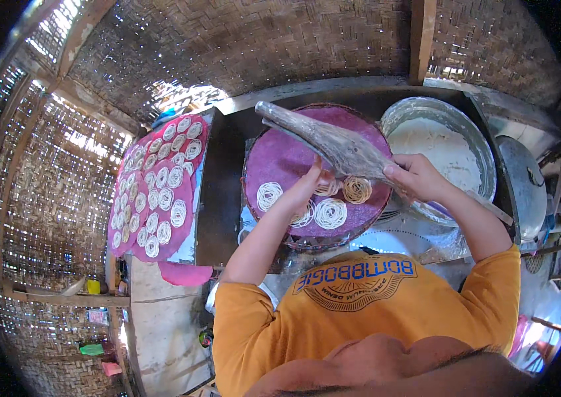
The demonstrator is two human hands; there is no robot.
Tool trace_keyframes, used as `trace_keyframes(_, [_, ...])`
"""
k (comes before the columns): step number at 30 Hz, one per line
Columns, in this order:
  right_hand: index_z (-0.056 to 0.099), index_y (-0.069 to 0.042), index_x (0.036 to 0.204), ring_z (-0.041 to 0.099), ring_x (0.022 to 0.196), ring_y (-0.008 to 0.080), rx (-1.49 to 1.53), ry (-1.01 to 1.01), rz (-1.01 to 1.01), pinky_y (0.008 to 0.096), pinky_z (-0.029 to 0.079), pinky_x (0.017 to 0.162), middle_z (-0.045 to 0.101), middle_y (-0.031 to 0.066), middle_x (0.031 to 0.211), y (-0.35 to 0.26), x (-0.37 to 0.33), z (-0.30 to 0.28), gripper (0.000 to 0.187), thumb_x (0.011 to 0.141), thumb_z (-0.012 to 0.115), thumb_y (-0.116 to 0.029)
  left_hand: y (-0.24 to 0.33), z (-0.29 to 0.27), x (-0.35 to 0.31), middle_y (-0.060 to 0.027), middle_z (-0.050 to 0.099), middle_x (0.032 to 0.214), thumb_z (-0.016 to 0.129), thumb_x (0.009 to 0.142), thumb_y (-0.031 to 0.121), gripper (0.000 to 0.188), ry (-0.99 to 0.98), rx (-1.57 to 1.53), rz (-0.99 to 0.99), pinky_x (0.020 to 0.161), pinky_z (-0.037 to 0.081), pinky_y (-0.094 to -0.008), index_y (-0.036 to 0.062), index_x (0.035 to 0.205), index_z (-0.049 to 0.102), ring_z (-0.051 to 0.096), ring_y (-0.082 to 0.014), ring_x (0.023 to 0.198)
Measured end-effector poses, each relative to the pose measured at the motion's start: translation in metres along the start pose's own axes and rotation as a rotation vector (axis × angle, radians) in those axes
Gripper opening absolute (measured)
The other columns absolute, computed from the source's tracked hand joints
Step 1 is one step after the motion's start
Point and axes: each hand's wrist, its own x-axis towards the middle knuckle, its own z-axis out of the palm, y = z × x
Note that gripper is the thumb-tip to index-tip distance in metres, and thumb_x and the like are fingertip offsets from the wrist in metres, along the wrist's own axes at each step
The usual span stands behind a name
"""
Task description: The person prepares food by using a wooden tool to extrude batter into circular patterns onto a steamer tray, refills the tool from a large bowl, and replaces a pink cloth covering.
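A long weathered wooden hand press (333, 142) is held slantwise above a round tray covered with purple-pink cloth (274, 152). Its narrow end points to the far left, and two layered bars show there. My right hand (419, 177) grips the near right end, thumb on top. My left hand (318, 178) holds the underside near the wide middle, its fingers partly hidden by the wood. Below lie coiled noodle-like rounds: a white one (269, 196) at left, another white one (331, 214) nearer me and a tan one (357, 190). Others are partly covered by my left hand.
A metal basin (485, 142) of pale dough or batter stands right of the tray. At left, pink cloth (145, 231) bears many coiled rounds. A silvery lid or pot (525, 188) sits at far right. Woven bamboo walls (260, 46) close in behind and left.
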Motion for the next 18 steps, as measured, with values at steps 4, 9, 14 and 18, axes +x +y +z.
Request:
trace_keyframes(4, [0.053, -0.003, 0.076, 0.046, 0.041, 0.0083, 0.007, 0.096, -0.044, 0.0237, 0.039, 0.036, 0.047, 0.0008, 0.053, 0.011, 0.003, -0.004, 0.031, 0.085, 0.046, -0.032, -0.015, -0.011, 0.017, -0.0124, 0.045, 0.117, 0.021, 0.089, 0.047, 0.055, 0.149, 0.549, -0.084, 0.09, 0.026, -0.0399, 0.007, 0.114, 0.049, 0.04, -0.025, 0.106])
trace_keyframes(9, [0.054, -0.003, 0.082, 0.045, 0.041, 0.0084, 0.035, 0.144, -0.005, 0.0242, 0.04, 0.036, 0.046, 0.001, 0.054, 0.012, -0.003, -0.011, 0.031, 0.086, 0.045, -0.032, 0.009, 0.001, 0.0, -0.016, 0.037, 0.118, 0.031, 0.085, 0.049, 0.051, 0.129, 1.11, 0.088, 0.089, 0.023, -0.0453, 0.0117, 0.111, 0.054, 0.032, -0.0313, 0.109])
trace_keyframes(14, [0.057, 0.0, 0.078, 0.048, 0.043, 0.011, 0.037, 0.181, 0.067, 0.0264, 0.038, 0.039, 0.05, 0.0037, 0.055, 0.008, -0.007, -0.017, 0.042, 0.083, 0.048, -0.041, 0.022, -0.001, 0.002, -0.0175, 0.032, 0.124, 0.049, 0.078, 0.038, 0.06, 0.366, 1.566, 0.449, 0.09, 0.023, -0.0475, 0.0114, 0.129, 0.031, 0.03, -0.0365, 0.111])
trace_keyframes(18, [0.056, 0.0, 0.077, 0.049, 0.046, 0.0097, 0.146, 0.229, -0.073, 0.027, 0.041, 0.041, 0.05, 0.0036, 0.056, -0.002, 0.0, -0.002, 0.041, 0.083, 0.048, -0.04, 0.058, -0.01, 0.009, -0.0198, 0.03, 0.126, 0.06, 0.07, 0.034, 0.071, 0.372, 1.142, 0.92, 0.093, 0.02, -0.0495, 0.0048, 0.127, 0.031, 0.027, -0.0383, 0.114])
